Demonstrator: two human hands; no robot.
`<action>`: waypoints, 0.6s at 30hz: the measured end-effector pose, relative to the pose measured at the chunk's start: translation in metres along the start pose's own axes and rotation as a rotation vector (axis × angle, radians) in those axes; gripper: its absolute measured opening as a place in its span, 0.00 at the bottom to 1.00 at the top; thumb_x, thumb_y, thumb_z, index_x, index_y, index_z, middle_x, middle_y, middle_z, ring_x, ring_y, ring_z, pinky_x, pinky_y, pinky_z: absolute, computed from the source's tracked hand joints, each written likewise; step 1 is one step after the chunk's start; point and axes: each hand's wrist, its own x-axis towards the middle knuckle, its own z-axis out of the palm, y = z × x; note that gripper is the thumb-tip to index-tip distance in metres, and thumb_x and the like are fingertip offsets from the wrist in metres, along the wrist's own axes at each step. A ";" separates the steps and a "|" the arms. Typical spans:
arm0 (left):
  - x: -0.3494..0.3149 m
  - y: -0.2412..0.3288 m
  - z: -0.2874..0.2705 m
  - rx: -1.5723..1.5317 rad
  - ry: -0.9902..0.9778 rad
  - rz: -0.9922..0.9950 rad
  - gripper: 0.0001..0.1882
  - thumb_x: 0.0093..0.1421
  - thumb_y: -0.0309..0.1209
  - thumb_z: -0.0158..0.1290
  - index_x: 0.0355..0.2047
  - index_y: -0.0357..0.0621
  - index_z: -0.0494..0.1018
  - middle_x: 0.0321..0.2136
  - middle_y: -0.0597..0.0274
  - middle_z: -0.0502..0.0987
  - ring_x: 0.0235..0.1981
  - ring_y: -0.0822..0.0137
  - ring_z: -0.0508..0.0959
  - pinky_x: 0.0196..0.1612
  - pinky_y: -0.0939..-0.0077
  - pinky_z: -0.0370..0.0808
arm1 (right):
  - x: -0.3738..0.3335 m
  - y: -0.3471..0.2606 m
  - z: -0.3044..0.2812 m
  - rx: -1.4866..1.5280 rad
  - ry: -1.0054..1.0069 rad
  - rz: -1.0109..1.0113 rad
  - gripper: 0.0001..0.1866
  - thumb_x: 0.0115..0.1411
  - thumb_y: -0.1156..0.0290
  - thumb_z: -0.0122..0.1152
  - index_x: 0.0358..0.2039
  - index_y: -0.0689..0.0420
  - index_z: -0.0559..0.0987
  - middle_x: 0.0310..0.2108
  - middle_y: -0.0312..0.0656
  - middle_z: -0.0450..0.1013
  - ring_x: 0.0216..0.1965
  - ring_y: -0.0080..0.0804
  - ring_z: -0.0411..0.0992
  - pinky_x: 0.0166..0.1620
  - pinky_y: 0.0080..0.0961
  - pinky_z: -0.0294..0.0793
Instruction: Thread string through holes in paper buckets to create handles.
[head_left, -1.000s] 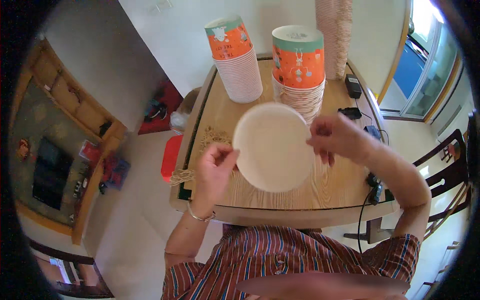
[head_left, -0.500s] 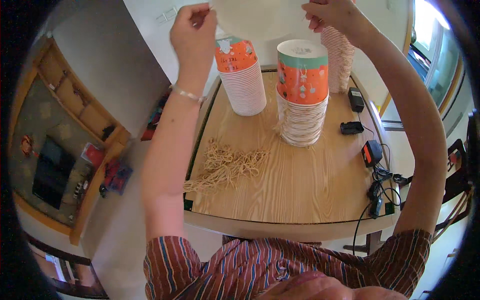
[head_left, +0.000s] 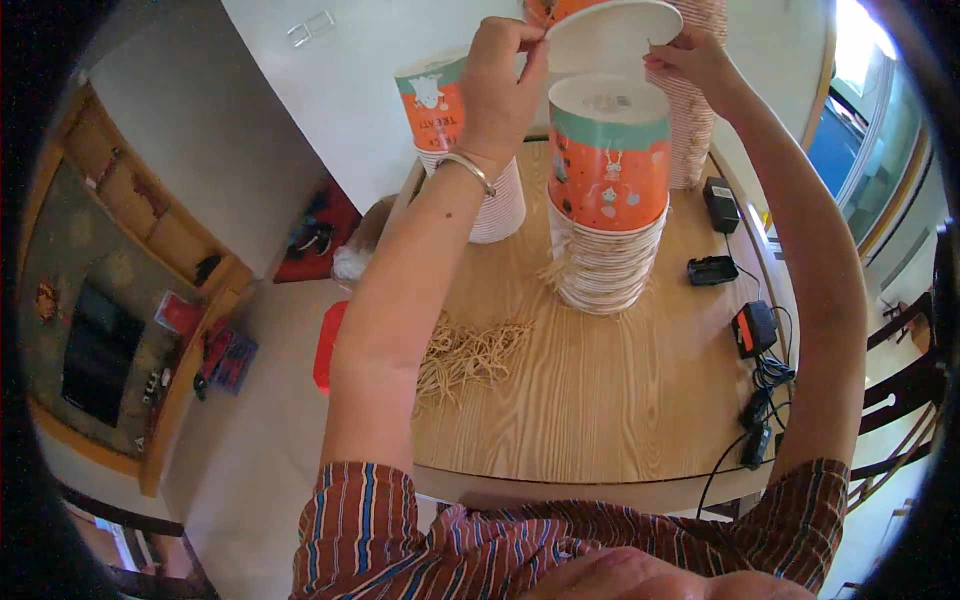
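At left, an inverted stack of orange-and-green paper tubs (head_left: 432, 105) stands on the wood-grain table (head_left: 590, 410) behind a loose heap of tan twine (head_left: 470, 365). The left hand (head_left: 505, 85) pinches the left edge of a held tub (head_left: 605, 45), raised above the table beyond the top of the middle stack (head_left: 610, 190), its pale round side facing the wearer; contact with that stack cannot be determined. The right hand (head_left: 700, 68) pinches at its right edge, with black adapters (head_left: 755, 330) along the table's right side.
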 end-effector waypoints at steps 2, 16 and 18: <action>-0.009 -0.007 0.002 -0.016 -0.011 0.008 0.08 0.53 0.21 0.58 0.31 0.41 0.70 0.31 0.58 0.73 0.32 0.61 0.77 0.36 0.70 0.75 | -0.003 0.012 0.011 0.046 0.010 0.003 0.15 0.61 0.69 0.61 0.47 0.61 0.77 0.36 0.40 0.77 0.40 0.25 0.76 0.45 0.21 0.77; -0.056 -0.015 -0.033 0.130 -0.401 0.108 0.30 0.58 0.38 0.61 0.56 0.41 0.64 0.47 0.56 0.75 0.45 0.62 0.77 0.49 0.74 0.75 | -0.059 0.048 0.044 0.096 0.080 -0.184 0.18 0.59 0.72 0.61 0.49 0.61 0.77 0.44 0.38 0.77 0.44 0.25 0.74 0.49 0.26 0.73; -0.056 -0.002 -0.025 0.121 -0.305 0.163 0.19 0.55 0.29 0.61 0.46 0.42 0.70 0.41 0.58 0.77 0.41 0.61 0.77 0.45 0.72 0.75 | -0.063 0.055 0.041 0.138 0.149 -0.120 0.18 0.58 0.73 0.61 0.49 0.62 0.76 0.44 0.37 0.77 0.44 0.24 0.74 0.48 0.25 0.73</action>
